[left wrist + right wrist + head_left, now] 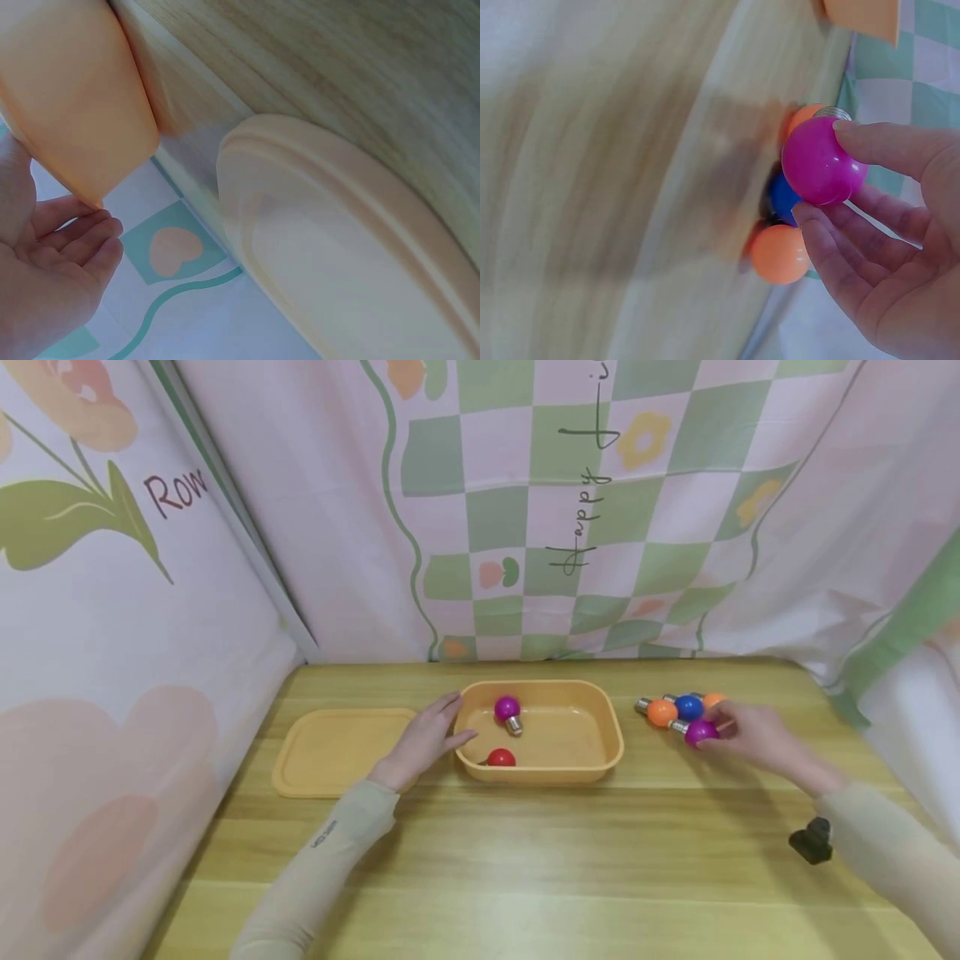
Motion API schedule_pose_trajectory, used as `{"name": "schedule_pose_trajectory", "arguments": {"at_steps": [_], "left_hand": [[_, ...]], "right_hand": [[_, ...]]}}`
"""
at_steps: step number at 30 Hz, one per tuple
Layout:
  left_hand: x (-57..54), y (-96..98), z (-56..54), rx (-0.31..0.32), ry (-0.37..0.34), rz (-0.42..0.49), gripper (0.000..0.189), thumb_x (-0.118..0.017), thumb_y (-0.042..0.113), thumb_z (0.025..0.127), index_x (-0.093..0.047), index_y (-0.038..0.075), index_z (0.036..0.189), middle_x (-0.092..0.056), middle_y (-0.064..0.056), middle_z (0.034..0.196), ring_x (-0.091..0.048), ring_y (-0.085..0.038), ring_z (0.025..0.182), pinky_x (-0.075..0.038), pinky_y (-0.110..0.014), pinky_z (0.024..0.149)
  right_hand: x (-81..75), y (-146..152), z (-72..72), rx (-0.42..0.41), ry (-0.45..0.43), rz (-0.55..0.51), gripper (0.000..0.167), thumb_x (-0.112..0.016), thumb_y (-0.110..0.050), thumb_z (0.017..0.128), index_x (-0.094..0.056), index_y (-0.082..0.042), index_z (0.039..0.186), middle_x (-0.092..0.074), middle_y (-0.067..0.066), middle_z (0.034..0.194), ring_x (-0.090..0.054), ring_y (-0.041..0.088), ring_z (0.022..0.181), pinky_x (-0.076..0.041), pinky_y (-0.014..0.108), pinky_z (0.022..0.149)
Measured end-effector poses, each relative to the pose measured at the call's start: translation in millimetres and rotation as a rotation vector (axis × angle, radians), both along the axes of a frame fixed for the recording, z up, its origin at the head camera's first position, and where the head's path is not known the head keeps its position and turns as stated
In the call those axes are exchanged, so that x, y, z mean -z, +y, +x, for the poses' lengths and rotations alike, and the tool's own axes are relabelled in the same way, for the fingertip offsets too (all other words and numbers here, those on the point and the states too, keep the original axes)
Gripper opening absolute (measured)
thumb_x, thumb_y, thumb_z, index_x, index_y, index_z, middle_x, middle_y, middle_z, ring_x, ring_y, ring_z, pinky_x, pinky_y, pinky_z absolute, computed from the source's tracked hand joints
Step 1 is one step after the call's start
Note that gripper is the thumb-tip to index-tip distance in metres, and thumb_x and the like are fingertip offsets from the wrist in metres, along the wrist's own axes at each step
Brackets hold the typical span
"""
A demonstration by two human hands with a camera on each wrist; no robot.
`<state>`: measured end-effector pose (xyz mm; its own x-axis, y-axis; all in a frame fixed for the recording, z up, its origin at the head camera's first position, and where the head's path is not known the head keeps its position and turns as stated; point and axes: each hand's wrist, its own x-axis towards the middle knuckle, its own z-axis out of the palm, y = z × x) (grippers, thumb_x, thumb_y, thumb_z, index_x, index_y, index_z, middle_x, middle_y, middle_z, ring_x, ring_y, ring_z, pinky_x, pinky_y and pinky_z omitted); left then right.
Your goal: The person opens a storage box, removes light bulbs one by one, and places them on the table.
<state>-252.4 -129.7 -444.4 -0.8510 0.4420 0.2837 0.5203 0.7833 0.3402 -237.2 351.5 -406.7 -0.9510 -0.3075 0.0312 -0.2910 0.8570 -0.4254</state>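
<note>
My right hand (757,743) pinches a purple light bulb (821,161) by its round globe, thumb on one side and fingers on the other. The bulb's metal screw base points left in the head view. Behind it lie an orange bulb (662,712), a blue bulb (688,707) and another orange bulb (715,700), partly hidden by the hand. My left hand (423,739) rests at the left end of a yellow plastic box (540,773), fingertips touching its rim, thumb spread over the edge. Inside the box are a purple bulb (507,708) and a red bulb (501,757).
A flat yellow lid (337,752) lies on the wooden table (525,877) left of the box, partly behind the left hand. Patterned curtains (495,518) hang along the table's back and left edges. A black object (812,842) shows by the right sleeve.
</note>
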Motion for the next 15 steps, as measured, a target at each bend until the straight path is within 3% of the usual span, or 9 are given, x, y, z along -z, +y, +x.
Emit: {"name": "schedule_pose_trajectory", "arguments": {"at_steps": [7, 15], "left_hand": [[0.8, -0.3, -1.1, -0.001, 0.01, 0.0, 0.065, -0.071, 0.034, 0.091, -0.052, -0.009, 0.136, -0.052, -0.027, 0.144, -0.054, -0.041, 0.131, -0.046, -0.046, 0.113], [0.7, -0.9, 0.4, 0.005, 0.01, -0.001, 0.064, -0.07, 0.034, 0.092, -0.052, -0.01, 0.135, -0.052, -0.027, 0.143, -0.053, -0.041, 0.132, -0.047, -0.045, 0.113]], "right_hand": [[8.2, 3, -0.5, -0.001, -0.037, 0.014, 0.039, -0.083, -0.02, 0.078, -0.066, 0.004, 0.103, -0.071, 0.027, 0.101, -0.07, 0.036, 0.085, -0.062, 0.047, 0.073], [14.0, 2, -0.5, -0.003, -0.067, 0.028, 0.043, -0.081, -0.021, 0.08, -0.064, 0.006, 0.107, -0.07, 0.029, 0.102, -0.069, 0.039, 0.089, -0.06, 0.053, 0.077]]}}
